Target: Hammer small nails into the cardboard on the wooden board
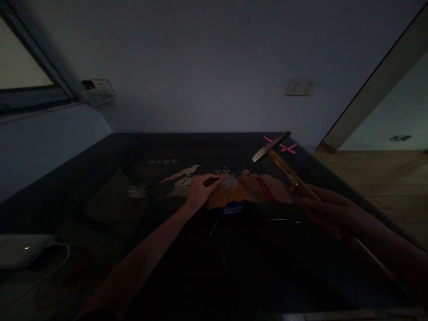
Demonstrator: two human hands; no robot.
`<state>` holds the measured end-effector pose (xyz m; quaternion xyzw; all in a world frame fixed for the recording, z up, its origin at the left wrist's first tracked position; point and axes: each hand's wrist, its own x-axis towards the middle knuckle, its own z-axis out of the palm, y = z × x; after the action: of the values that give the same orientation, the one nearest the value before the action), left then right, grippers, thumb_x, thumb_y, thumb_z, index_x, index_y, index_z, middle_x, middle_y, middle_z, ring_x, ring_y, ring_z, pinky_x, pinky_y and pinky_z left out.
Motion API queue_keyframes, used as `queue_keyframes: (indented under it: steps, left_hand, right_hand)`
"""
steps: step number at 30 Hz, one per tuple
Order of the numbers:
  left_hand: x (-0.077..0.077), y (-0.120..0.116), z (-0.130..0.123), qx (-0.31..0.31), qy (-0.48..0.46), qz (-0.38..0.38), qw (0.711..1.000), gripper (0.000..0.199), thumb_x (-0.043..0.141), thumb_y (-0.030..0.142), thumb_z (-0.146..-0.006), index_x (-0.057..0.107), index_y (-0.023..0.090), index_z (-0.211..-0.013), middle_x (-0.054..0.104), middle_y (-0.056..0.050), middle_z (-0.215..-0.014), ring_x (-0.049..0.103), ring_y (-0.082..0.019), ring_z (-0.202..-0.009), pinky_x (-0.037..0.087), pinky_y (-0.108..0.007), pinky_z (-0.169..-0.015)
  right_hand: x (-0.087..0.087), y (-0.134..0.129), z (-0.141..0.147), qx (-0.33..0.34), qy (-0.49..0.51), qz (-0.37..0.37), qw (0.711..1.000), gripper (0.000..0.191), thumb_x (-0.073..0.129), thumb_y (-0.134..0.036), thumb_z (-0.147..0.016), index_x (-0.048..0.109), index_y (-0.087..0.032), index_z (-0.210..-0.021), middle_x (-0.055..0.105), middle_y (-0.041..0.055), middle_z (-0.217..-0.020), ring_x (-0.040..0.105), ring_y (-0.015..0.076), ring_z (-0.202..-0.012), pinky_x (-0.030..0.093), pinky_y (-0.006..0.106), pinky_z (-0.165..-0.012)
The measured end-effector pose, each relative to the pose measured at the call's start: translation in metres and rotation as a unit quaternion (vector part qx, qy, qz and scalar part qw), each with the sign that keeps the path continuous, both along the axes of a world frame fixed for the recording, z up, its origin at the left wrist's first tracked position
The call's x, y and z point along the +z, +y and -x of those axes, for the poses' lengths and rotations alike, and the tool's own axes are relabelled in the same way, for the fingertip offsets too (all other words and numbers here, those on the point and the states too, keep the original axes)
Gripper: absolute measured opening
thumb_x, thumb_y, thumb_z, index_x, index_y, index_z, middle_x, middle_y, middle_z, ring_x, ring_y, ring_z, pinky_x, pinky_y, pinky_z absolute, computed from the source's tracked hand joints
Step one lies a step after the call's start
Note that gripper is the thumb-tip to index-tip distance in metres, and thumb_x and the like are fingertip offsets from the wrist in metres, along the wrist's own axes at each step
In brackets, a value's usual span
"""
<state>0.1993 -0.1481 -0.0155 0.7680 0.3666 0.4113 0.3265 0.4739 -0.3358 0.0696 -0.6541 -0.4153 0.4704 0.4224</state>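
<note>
Pinching with the left hand (200, 189) at the nine-o'clock end of a speckled orange piece (230, 192) on the tabletop (267, 263); cannot tell whether grasping anything. Clasping a hammer (282, 166) toward three o'clock in the right hand (324, 207), lifted clear; seemingly partway, nothing visibly finished.

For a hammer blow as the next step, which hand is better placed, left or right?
Right, most likely: the right hand grips the hammer by its handle. The left hand is at the orange, speckled item; whether it pinches anything is too dark to tell.
</note>
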Motion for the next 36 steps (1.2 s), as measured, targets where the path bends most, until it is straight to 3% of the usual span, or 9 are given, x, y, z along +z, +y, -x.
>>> queue_keyframes:
  steps: [3, 6, 12, 15, 18, 22, 29, 34, 36]
  left_hand:
    - [0.0, 0.0, -0.001, -0.001, -0.008, 0.007, 1.0, 0.01, 0.062, 0.024, -0.079, 0.069, 0.018, -0.083, 0.073, -0.004, -0.086, 0.068, -0.018, -0.079, 0.055, -0.035, -0.077]
    - [-0.002, 0.0, -0.002, -0.002, -0.026, 0.018, 1.0, 0.009, 0.064, 0.023, -0.077, 0.069, 0.018, -0.083, 0.073, -0.003, -0.087, 0.068, -0.019, -0.08, 0.055, -0.036, -0.078]
    - [-0.004, 0.0, -0.003, 0.006, -0.042, 0.045, 0.998, 0.008, 0.064, 0.02, -0.077, 0.069, 0.017, -0.083, 0.073, -0.004, -0.087, 0.068, -0.02, -0.082, 0.054, -0.035, -0.079]
    - [-0.002, -0.001, -0.003, 0.01, -0.042, 0.052, 0.998, 0.008, 0.065, 0.02, -0.077, 0.069, 0.016, -0.083, 0.073, -0.005, -0.088, 0.068, -0.02, -0.082, 0.054, -0.035, -0.079]
    - [-0.002, -0.001, -0.003, 0.011, -0.034, 0.052, 0.998, 0.009, 0.065, 0.02, -0.077, 0.069, 0.016, -0.084, 0.073, -0.006, -0.088, 0.068, -0.02, -0.082, 0.055, -0.034, -0.078]
    - [-0.004, 0.0, -0.004, 0.003, -0.054, 0.041, 0.998, 0.008, 0.065, 0.021, -0.077, 0.069, 0.016, -0.082, 0.073, -0.005, -0.086, 0.068, -0.019, -0.081, 0.054, -0.034, -0.08]
    - [-0.006, 0.001, -0.004, 0.023, -0.046, 0.045, 0.998, 0.008, 0.067, 0.02, -0.075, 0.07, 0.015, -0.081, 0.074, -0.005, -0.084, 0.068, -0.019, -0.078, 0.054, -0.031, -0.075]
    - [-0.009, 0.002, -0.006, 0.006, -0.07, 0.048, 0.996, 0.007, 0.066, 0.018, -0.076, 0.07, 0.016, -0.081, 0.074, -0.004, -0.084, 0.068, -0.017, -0.077, 0.054, -0.03, -0.076]
    - [-0.009, 0.002, -0.006, 0.01, -0.069, 0.051, 0.996, 0.006, 0.065, 0.017, -0.077, 0.07, 0.016, -0.081, 0.073, -0.004, -0.083, 0.068, -0.017, -0.076, 0.054, -0.03, -0.075]
  right_hand:
    - [-0.006, 0.002, 0.022, 0.08, -0.003, 0.022, 0.997, 0.062, 0.062, -0.048, -0.076, 0.044, -0.019, -0.128, 0.044, -0.0093, -0.048, 0.029, 0.0047, -0.029, 0.026, 0.015, -0.027]
    - [-0.007, 0.006, 0.038, 0.113, -0.034, 0.024, 0.993, 0.062, 0.059, -0.051, -0.079, 0.044, -0.018, -0.131, 0.042, -0.0093, -0.048, 0.03, 0.0055, -0.029, 0.027, 0.015, -0.027]
    - [0.01, 0.01, 0.062, 0.122, -0.147, -0.024, 0.981, 0.058, 0.061, -0.047, -0.078, 0.051, -0.023, -0.13, 0.063, 0.001, -0.074, 0.057, 0.0143, -0.055, 0.047, 0.021, -0.042]
    - [0.01, 0.013, 0.072, 0.133, -0.183, -0.002, 0.974, 0.055, 0.058, -0.045, -0.079, 0.054, -0.022, -0.129, 0.062, 0.0002, -0.068, 0.058, 0.0168, -0.057, 0.048, 0.024, -0.045]
    - [0.01, 0.016, 0.077, 0.146, -0.204, -0.019, 0.968, 0.049, 0.058, -0.04, -0.079, 0.058, -0.021, -0.124, 0.066, 0.0033, -0.083, 0.062, 0.0196, -0.075, 0.052, 0.026, -0.06]
    - [0.016, 0.017, 0.08, 0.151, -0.177, 0.015, 0.973, 0.061, 0.054, -0.043, -0.081, 0.045, -0.021, -0.137, 0.064, 0.0012, -0.077, 0.06, 0.0166, -0.062, 0.049, 0.024, -0.049]
    - [0.019, 0.022, 0.087, 0.187, -0.241, -0.045, 0.951, 0.047, 0.055, -0.039, -0.082, 0.06, -0.017, -0.123, 0.067, 0.0066, -0.1, 0.063, 0.0235, -0.089, 0.053, 0.032, -0.078]
    - [0.025, 0.019, 0.089, 0.169, -0.244, -0.056, 0.953, 0.06, 0.049, -0.043, -0.086, 0.046, -0.013, -0.137, 0.068, 0.0081, -0.099, 0.064, 0.0242, -0.088, 0.053, 0.035, -0.078]
    - [0.025, 0.018, 0.09, 0.169, -0.247, -0.07, 0.952, 0.059, 0.05, -0.041, -0.084, 0.048, -0.013, -0.136, 0.068, 0.009, -0.103, 0.064, 0.026, -0.095, 0.052, 0.036, -0.082]
